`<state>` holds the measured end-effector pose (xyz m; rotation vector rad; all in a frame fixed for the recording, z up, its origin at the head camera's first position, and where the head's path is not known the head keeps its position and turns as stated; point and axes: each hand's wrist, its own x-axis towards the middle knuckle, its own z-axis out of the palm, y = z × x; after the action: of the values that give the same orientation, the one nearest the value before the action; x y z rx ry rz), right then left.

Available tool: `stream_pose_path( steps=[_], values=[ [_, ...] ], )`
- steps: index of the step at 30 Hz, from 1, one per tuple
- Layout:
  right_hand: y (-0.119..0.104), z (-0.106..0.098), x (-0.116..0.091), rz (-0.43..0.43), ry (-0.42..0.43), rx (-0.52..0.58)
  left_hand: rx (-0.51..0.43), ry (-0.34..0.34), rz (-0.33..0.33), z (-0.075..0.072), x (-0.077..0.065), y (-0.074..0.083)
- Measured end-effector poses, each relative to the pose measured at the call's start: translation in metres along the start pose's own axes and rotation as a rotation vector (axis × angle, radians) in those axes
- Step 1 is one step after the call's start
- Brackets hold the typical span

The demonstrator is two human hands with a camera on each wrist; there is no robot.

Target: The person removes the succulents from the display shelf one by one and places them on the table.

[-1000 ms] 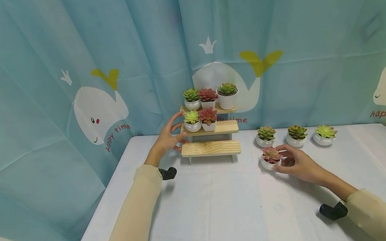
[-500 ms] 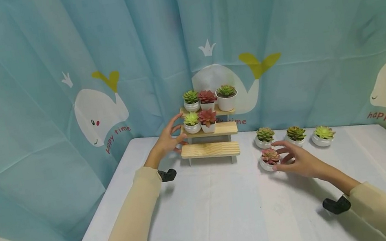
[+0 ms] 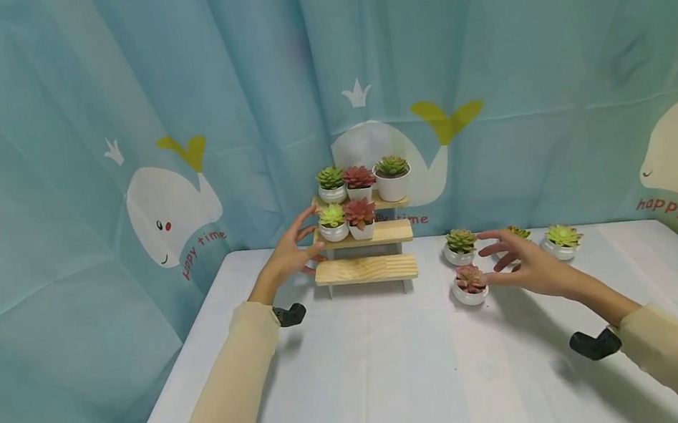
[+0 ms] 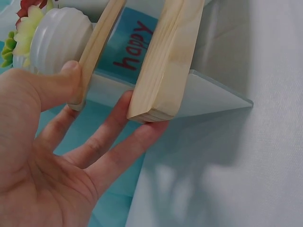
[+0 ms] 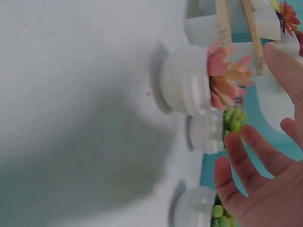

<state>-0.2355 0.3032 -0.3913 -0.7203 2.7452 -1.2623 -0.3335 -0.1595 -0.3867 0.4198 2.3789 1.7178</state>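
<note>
My left hand (image 3: pixel 288 253) is at the left side of a three-step wooden plant stand (image 3: pixel 367 270). In the left wrist view its thumb (image 4: pixel 71 78) lies over the end of the middle shelf, with the index finger at that end and two other fingers against the bottom shelf's end. Potted succulents fill part of the upper two shelves, among them a light green one (image 3: pixel 333 222) and a red one (image 3: pixel 361 218). My right hand (image 3: pixel 532 267) holds nothing, its fingers spread above and beside a pink succulent (image 3: pixel 470 285) in a white pot on the table.
Behind the right hand stand a dark green succulent (image 3: pixel 461 246), another partly hidden by the fingers (image 3: pixel 491 236), and a light green one (image 3: pixel 561 241). A blue whale-print curtain (image 3: pixel 516 35) hangs behind the white table (image 3: pixel 414 374).
My right hand has let go of the pink succulent and risen slightly away to the right, its fingers spreading. The left hand keeps its place at the stand. The view has tilted slightly.
</note>
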Motion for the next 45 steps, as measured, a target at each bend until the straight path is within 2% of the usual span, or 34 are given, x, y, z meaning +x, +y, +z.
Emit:
stream_pose_path(
  steps=[12, 23, 28, 40, 45],
  values=[
    [-0.021, -0.02, 0.011, -0.048, 0.026, -0.051, 0.003, 0.019, 0.015, 0.001, -0.004, 0.001],
    [-0.032, -0.028, 0.023, -0.071, 0.066, -0.063, 0.037, 0.026, 0.029, 0.0, -0.003, -0.003],
    [-0.034, -0.028, 0.029, -0.092, 0.077, -0.075, 0.024, 0.03, 0.016, 0.0, -0.003, -0.003],
    [-0.048, -0.021, 0.052, -0.066, 0.066, -0.063, -0.015, 0.032, 0.014, 0.0, -0.001, -0.002],
    [-0.056, -0.014, 0.064, -0.066, 0.046, -0.025, 0.008, 0.031, 0.026, 0.003, 0.0, -0.002]
  ],
)
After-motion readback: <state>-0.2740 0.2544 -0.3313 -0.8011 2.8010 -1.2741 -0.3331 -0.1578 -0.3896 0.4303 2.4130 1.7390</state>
